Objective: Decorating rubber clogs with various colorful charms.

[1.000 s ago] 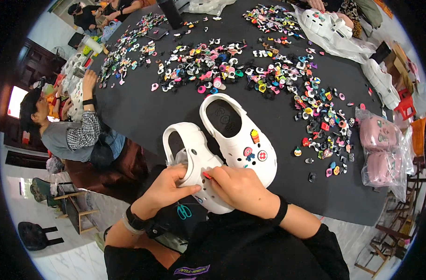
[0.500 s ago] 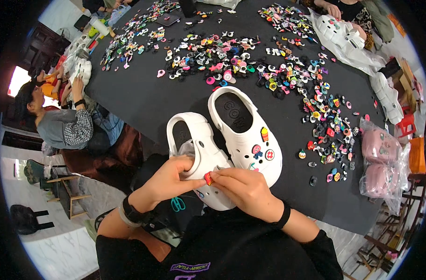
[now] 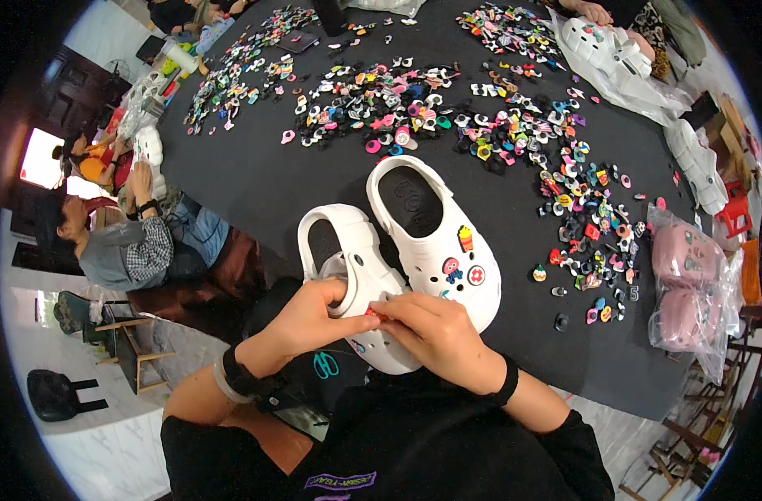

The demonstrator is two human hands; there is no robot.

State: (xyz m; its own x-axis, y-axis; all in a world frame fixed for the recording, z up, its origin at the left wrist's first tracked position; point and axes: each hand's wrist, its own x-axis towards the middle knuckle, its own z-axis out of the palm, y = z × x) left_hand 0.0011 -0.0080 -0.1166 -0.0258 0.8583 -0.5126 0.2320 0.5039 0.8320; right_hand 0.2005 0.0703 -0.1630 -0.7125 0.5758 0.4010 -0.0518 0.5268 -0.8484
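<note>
My left hand (image 3: 296, 324) is wrapped round the side of a white clog (image 3: 371, 280), fingers in its opening and thumb on the outside. A small red shoe charm (image 3: 373, 312), mostly covered, is pinched in my right hand (image 3: 444, 338) against the clog's upper, beside my left thumb tip. Whether its stem sits in a hole is hidden. Another charm (image 3: 358, 347) shows lower on this clog. Just right of it lies the second white clog (image 3: 488, 302), bearing a fries charm (image 3: 466, 239), a pink-and-blue charm (image 3: 453, 270) and a red-and-white ring charm (image 3: 476, 275).
Piles of colourful charms (image 3: 381, 104) spread over the dark table (image 3: 256, 175). Bagged pink clogs (image 3: 686, 284) lie at the right, more white clogs (image 3: 606, 50) at the far right. A co-worker (image 3: 118, 242) sits at the left. Blue-handled scissors (image 3: 325, 365) are near my left forearm.
My right fingers have closed further over the red charm, so less of it shows. Both hands stay on the same clog. The whole view has shifted slightly.
</note>
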